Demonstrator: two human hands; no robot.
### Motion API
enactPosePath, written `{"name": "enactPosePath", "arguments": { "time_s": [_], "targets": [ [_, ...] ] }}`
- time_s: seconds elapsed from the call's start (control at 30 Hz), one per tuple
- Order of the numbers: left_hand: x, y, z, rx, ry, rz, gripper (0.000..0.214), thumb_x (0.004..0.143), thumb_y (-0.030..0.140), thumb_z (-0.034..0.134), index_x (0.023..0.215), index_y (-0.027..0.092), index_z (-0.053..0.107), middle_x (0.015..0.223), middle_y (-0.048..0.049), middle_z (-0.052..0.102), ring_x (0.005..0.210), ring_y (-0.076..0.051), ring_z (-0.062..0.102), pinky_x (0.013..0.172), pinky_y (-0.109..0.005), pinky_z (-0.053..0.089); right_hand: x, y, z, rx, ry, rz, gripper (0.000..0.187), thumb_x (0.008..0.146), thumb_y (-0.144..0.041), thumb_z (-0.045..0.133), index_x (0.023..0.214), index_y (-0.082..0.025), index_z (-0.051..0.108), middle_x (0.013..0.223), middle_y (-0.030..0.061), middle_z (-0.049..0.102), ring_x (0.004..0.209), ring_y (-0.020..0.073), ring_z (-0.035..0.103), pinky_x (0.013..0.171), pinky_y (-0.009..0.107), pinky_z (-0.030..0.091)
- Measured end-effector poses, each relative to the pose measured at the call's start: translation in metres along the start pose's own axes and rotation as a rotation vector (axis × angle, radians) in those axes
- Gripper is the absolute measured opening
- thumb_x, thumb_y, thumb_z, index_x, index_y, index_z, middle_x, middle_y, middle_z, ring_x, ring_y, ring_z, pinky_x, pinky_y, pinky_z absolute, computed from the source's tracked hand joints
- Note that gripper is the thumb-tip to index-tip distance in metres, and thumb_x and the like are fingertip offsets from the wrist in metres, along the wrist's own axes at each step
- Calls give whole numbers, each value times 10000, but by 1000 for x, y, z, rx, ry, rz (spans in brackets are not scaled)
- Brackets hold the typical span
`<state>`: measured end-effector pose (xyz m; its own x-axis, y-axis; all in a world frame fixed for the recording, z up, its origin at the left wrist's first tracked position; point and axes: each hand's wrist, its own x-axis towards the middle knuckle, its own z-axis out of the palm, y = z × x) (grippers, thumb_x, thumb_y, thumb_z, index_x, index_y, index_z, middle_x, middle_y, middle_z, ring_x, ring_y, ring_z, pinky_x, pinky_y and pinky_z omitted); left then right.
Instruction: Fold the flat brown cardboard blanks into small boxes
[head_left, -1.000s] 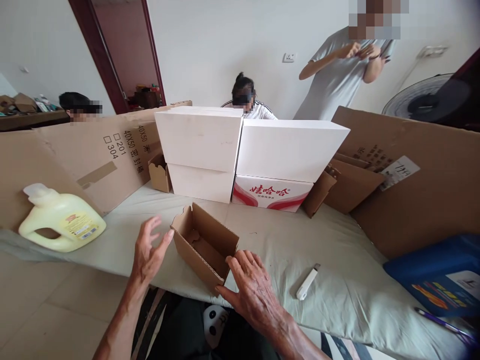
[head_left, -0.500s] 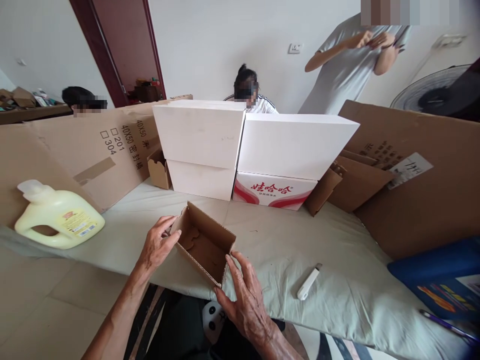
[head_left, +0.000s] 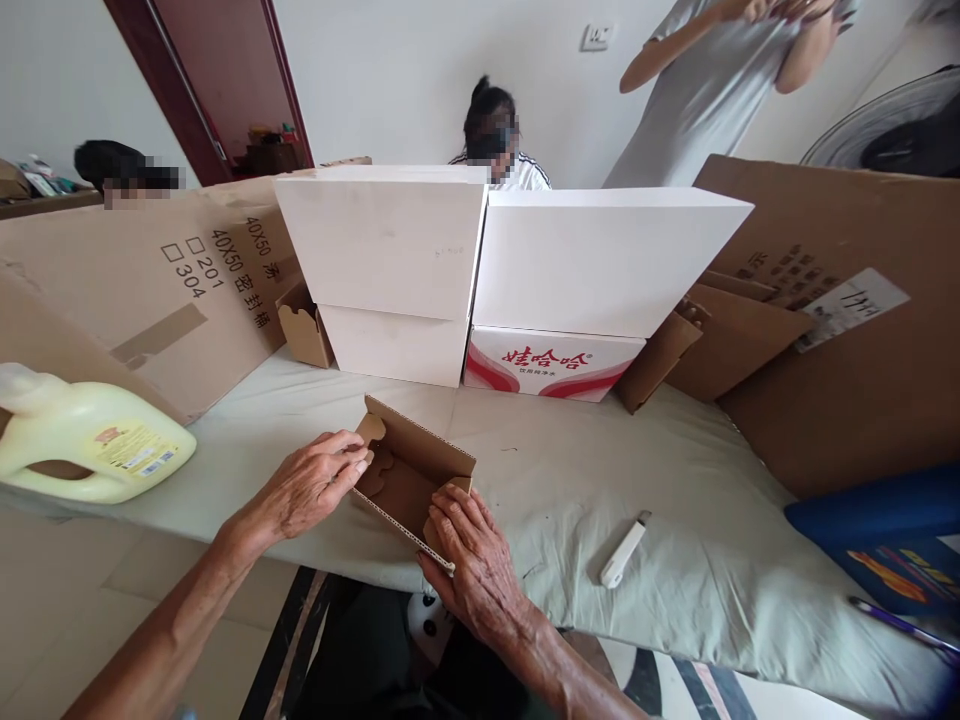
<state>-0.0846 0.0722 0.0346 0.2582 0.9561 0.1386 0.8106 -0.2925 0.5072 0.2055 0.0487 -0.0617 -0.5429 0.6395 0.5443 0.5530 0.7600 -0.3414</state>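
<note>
A small open-topped cardboard box [head_left: 409, 497] rests on the cloth-covered surface in front of me, with part of its inside showing. My left hand [head_left: 319, 478] is at its left end, fingers bent over the end flap [head_left: 373, 430]. At the opposite end, my right hand [head_left: 466, 545] has its fingers over the wall and its thumb along the near outer corner. The right end flap is mostly hidden beneath those fingers. To the right of the box lies a white utility knife [head_left: 623, 552], a short piece of blade showing at its tip.
White boxes [head_left: 382, 250] stand stacked behind, beside a red-marked carton [head_left: 555, 365]. Large cardboard panels [head_left: 217, 290] flank the surface. A yellow jug [head_left: 97, 440] is left; a blue container [head_left: 885, 540] and pen [head_left: 900, 625] are right. Several people are beyond.
Both hands have moved onto the box's end flaps, which now lean inward. My right fingers have gone from the outer edge to over the wall. The view has shifted slightly downward.
</note>
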Motion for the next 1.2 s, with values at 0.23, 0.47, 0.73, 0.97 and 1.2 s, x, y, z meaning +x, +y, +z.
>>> {"name": "enactPosePath", "arguments": {
  "time_s": [0.23,0.47,0.73,0.97,1.2],
  "targets": [
    [15,-5,-28,61,-264,48,417,898,694,746,1165,394,858,1294,-45,807,1245,-345,703,975,-379,564,3,-2,-7,7,-46,21,344,969,-252,701,1287,-206,579,1298,156,730,1343,377,617,1189,637,494],
    [21,-6,-19,70,-212,74,453,928,749,676,933,338,864,1112,-66,838,1127,-323,721,921,-368,543,11,-6,-20,134,-40,64,121,1052,-345,620,1108,-249,572,1027,80,687,1072,311,659,1063,574,562],
    [12,-7,-9,34,-90,122,404,957,693,684,857,342,859,1063,-53,844,1081,-313,715,899,-380,546,4,-10,-25,360,60,289,178,1031,-327,630,1184,-270,558,1076,54,703,956,229,707,854,370,597],
    [24,-1,2,65,-124,8,441,993,657,630,817,290,800,891,-55,788,974,-295,701,842,-377,515,8,-14,-17,497,212,435,138,1026,-336,616,1082,-274,507,1004,18,641,909,195,659,872,373,613],
    [24,-11,44,69,135,-74,495,836,586,817,1191,250,741,1235,-107,682,1143,-340,681,919,-431,590,18,33,-8,335,177,494,967,881,-252,773,1694,-290,250,1729,192,366,1584,383,432,1190,628,530]
  ]
}}
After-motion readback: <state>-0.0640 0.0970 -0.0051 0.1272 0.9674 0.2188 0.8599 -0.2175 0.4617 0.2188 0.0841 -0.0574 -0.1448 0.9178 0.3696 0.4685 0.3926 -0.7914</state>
